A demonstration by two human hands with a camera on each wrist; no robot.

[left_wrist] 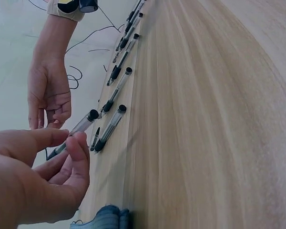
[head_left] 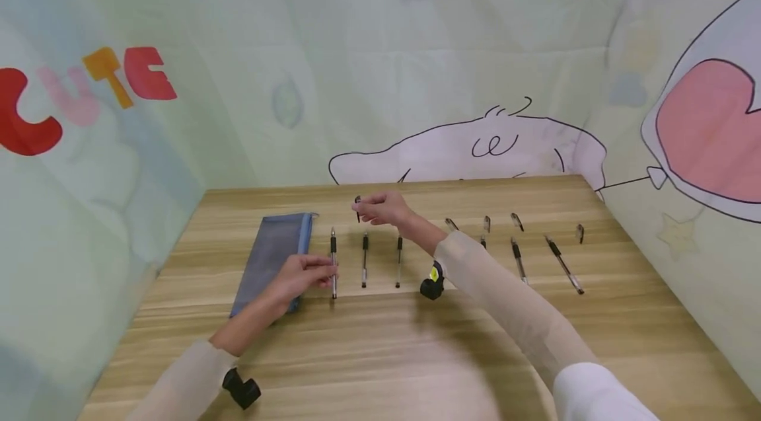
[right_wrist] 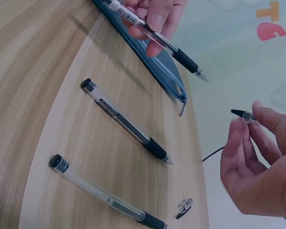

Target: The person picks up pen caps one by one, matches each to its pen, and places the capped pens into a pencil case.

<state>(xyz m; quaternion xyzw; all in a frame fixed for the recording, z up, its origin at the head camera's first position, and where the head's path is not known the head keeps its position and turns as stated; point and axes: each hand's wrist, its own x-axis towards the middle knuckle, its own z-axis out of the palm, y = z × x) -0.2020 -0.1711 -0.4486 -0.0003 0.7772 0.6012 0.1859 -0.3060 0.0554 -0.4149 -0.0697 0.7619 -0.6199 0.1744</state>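
Observation:
My left hand (head_left: 302,279) pinches an uncapped gel pen (head_left: 333,244) by its clear barrel, between thumb and fingertips. The pen has a black grip, and its tip points away from me, as the right wrist view shows. Farther back, my right hand (head_left: 385,208) pinches a pen cap (right_wrist: 247,116), clear with a black clip, between thumb and fingertips. The cap and the pen are apart. Just right of the held pen lie two more uncapped pens, one nearer (head_left: 364,261) and one beyond it (head_left: 399,261).
A blue-grey zip pouch (head_left: 270,249) lies left of the held pen. Several loose caps, one at the far right (head_left: 580,233), lie behind more uncapped pens, including a slanted pen (head_left: 565,265). A printed cloth (head_left: 238,77) stands behind the wooden table (head_left: 380,355).

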